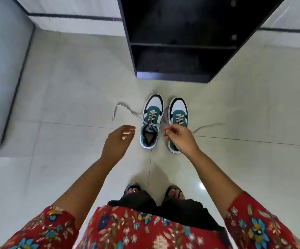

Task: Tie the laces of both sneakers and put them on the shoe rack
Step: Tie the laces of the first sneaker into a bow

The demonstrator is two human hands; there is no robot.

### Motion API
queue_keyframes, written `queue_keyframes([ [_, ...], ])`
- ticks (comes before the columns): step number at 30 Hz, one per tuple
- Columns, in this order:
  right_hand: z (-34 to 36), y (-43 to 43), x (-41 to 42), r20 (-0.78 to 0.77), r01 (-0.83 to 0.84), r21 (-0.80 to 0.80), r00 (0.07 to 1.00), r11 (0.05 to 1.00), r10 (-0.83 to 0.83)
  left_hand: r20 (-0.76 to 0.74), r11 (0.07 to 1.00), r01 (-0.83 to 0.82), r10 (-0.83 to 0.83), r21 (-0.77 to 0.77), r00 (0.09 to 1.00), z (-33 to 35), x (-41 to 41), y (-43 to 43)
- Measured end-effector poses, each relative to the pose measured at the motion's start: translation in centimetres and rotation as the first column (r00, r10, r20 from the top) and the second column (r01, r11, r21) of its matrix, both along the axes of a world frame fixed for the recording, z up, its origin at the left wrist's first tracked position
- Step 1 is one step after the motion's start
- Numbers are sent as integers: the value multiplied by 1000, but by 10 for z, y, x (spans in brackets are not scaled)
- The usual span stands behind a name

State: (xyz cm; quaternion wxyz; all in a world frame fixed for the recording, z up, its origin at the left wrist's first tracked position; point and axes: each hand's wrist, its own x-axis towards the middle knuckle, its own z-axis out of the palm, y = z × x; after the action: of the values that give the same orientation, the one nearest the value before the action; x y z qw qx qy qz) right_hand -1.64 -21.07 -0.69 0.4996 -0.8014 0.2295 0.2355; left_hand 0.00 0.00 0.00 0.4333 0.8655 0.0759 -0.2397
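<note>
Both green, white and black sneakers, the left one (pixel 151 121) and the right one (pixel 178 119), sit side by side on the pale tiled floor (pixel 73 105) just in front of the black open shoe rack (pixel 174 51), grey laces (pixel 122 108) untied and sprawled out sideways. The left hand (pixel 117 141) hovers loosely open beside the left sneaker, holding nothing as far as I can see. The right hand (pixel 180 137) is curled over the right sneaker with fingertips (pixel 166 131) pinched, probably on a lace, can't tell for sure.

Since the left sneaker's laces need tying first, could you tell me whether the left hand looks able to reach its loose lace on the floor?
Probably yes. The left hand hangs open beside the left sneaker, and the loose lace trails over bare floor just beyond the fingers, with nothing between.
</note>
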Motion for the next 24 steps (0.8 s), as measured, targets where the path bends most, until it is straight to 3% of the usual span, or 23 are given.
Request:
queue_keyframes([
  [5,-97,5,19,72,-66,-23,995,998,68,46,1000,5,-3,-24,999,-89,19,-5],
  [11,-157,15,22,199,-100,-96,973,990,117,88,997,77,-79,28,993,-161,36,-14],
  [18,-190,30,20,202,-138,-127,966,982,162,78,993,113,-114,22,990,-189,37,-29],
  [24,-197,35,20,236,-102,-137,963,985,132,207,986,149,-161,73,965,-194,24,-27],
])
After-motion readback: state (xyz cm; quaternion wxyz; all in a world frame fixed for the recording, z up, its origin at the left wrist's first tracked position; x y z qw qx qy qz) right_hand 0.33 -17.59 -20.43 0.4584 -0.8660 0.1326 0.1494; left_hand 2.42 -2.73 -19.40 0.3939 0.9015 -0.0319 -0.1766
